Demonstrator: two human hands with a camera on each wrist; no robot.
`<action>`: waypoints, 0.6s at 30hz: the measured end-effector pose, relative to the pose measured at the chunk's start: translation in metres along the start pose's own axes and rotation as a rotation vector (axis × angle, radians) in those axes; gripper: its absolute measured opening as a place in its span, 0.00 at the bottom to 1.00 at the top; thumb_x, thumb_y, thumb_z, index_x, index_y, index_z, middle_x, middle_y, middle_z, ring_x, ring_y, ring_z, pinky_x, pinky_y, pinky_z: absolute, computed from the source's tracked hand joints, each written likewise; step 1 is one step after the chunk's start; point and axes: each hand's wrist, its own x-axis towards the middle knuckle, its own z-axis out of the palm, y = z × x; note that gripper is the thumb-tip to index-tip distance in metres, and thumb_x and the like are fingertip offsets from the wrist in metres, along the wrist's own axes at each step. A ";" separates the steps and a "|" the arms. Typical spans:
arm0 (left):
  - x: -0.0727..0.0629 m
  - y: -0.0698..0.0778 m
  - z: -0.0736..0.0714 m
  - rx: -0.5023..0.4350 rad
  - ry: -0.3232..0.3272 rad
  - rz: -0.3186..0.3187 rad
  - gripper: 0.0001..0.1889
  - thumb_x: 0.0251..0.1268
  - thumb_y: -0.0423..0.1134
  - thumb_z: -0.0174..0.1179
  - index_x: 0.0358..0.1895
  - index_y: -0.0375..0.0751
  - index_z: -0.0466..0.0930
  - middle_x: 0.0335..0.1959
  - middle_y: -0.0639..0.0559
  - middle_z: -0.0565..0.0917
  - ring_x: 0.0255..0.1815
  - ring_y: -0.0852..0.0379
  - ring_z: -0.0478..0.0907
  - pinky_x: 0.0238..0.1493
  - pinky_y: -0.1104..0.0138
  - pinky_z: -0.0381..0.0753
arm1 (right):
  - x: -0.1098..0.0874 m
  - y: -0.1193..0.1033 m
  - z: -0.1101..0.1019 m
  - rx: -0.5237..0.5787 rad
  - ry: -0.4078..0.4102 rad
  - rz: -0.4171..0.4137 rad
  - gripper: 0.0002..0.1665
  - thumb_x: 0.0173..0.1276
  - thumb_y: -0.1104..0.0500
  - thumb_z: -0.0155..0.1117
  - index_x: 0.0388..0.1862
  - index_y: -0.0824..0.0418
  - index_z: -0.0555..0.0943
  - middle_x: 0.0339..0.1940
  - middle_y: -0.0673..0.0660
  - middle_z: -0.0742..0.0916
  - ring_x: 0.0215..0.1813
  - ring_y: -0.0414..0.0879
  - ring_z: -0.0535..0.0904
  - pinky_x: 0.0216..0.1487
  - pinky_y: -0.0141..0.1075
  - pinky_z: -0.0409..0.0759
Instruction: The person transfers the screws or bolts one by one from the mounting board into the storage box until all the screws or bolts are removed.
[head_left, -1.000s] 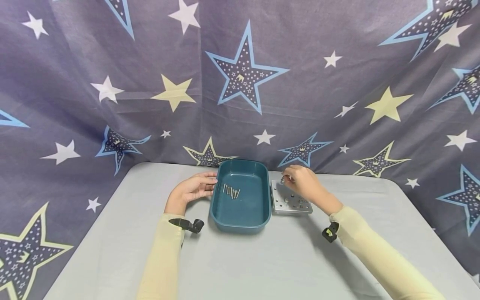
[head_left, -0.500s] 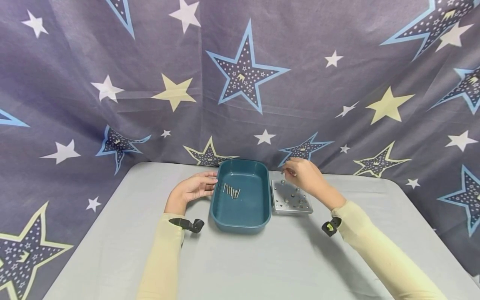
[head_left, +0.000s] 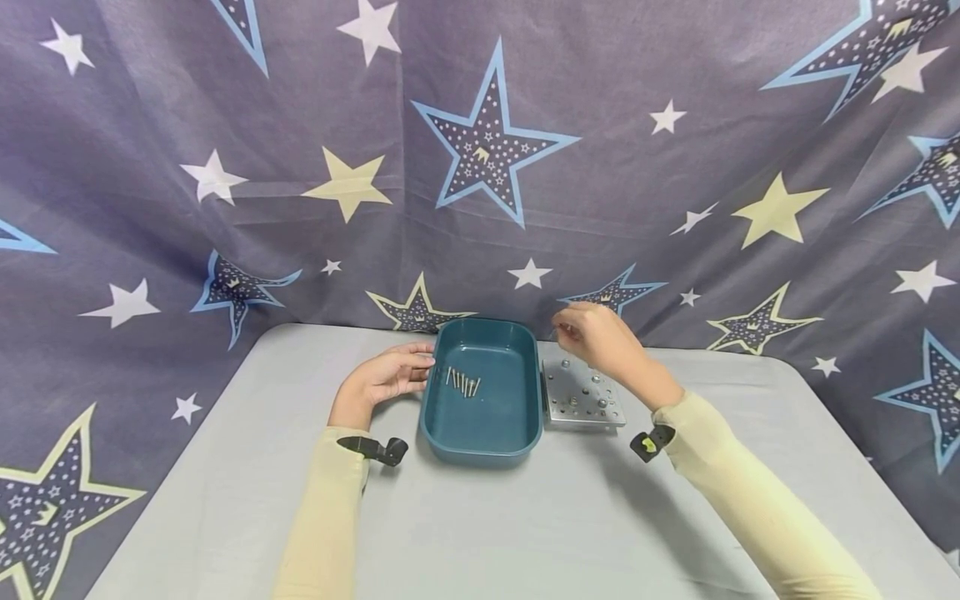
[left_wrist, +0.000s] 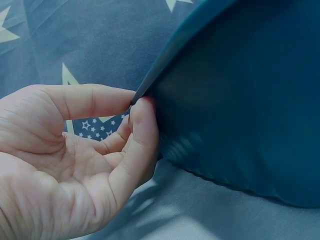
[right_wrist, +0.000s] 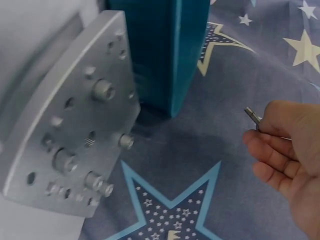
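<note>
My left hand [head_left: 386, 377] pinches the left rim of a teal bin [head_left: 480, 454] between thumb and finger, close up in the left wrist view. Inside the bin lie several slim metal screws [head_left: 462, 382] in a row. Above the far edge of a metal plate [head_left: 564, 408], my right hand [head_left: 600, 337] pinches a small metal screw [right_wrist: 252, 115]; only its end shows past the fingers, in the right wrist view. The plate has many holes, and several bolt heads [right_wrist: 103, 90] stand up from its face. Right of the bin, the plate sits beside its wall.
Bin and plate stand near the back of a table covered in pale grey cloth [head_left: 480, 533]. Behind it hangs a purple-grey star-patterned curtain [head_left: 615, 100]. Each wrist wears a black strap [head_left: 652, 443].
My right hand has lifted from the plate and drifted slightly left toward the bin, carrying the small screw. More of the plate's face shows now. The left hand and the bin stay put.
</note>
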 end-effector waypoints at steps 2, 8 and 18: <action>-0.001 0.001 0.001 -0.005 -0.005 -0.001 0.17 0.78 0.27 0.46 0.65 0.32 0.62 0.38 0.55 0.83 0.37 0.63 0.82 0.41 0.70 0.84 | 0.003 -0.002 -0.002 0.012 0.005 0.000 0.08 0.60 0.73 0.65 0.37 0.66 0.87 0.31 0.58 0.89 0.31 0.47 0.83 0.34 0.38 0.85; -0.002 0.002 0.003 -0.015 -0.014 0.000 0.18 0.77 0.27 0.46 0.66 0.31 0.61 0.38 0.55 0.84 0.38 0.63 0.82 0.42 0.70 0.84 | 0.014 -0.009 -0.008 0.047 -0.027 0.004 0.08 0.61 0.73 0.65 0.37 0.66 0.87 0.32 0.58 0.89 0.32 0.47 0.84 0.36 0.37 0.85; -0.001 0.001 0.001 0.004 -0.012 0.003 0.17 0.78 0.27 0.46 0.65 0.32 0.62 0.38 0.56 0.84 0.37 0.63 0.82 0.42 0.69 0.84 | 0.035 -0.020 -0.015 0.066 -0.154 -0.013 0.09 0.59 0.73 0.64 0.34 0.66 0.88 0.31 0.59 0.90 0.30 0.46 0.82 0.32 0.37 0.81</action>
